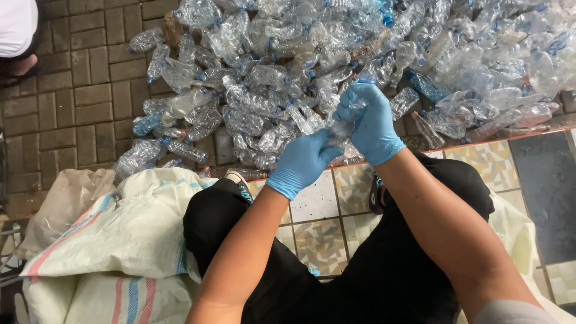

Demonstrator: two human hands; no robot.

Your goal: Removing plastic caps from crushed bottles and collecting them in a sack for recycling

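One crushed clear bottle (339, 127), just above the middle of the frame. Held at both ends: left hand (303, 163) in a blue glove closed on the lower end, right hand (370, 123) closed on the top end, fingers curled tight. Best done with a firm hold, both grips snug, no slipping on the crinkly plastic. Behind, across the top, a big pile of squashed bottles (288, 78) on brick floor (78, 102). Lower left, a white sack (120, 228) with stripes.

Blue gloves (336, 144), clear bottles (336, 54) with blue caps, white sack (129, 231) striped red and blue, brown bricks (78, 90).
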